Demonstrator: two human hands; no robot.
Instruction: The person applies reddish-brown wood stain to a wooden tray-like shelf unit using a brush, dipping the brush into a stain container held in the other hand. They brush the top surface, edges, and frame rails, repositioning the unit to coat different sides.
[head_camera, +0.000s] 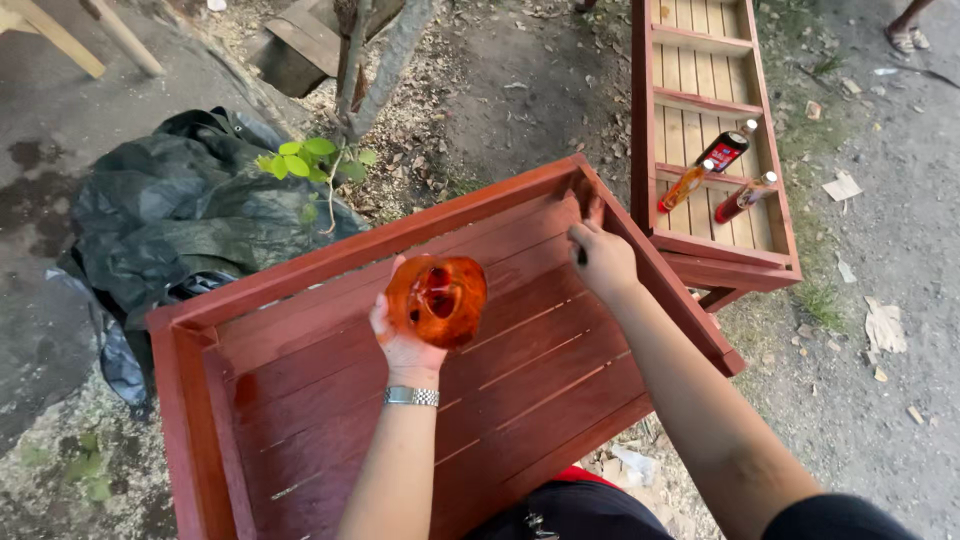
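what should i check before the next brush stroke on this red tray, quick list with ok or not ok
1. Cup steady: left hand holds the orange cup over the red tray, tipped toward the camera - ok.
2. Brush gripped: right hand is closed near the far corner; the brush barely shows - cannot tell.
3. Paint left in cup - cannot tell.
4. Coverage: slats look evenly red, gaps between them pale - cannot tell.
5. Bottles out of the way: they lie in the unpainted rack, apart from the tray - ok.
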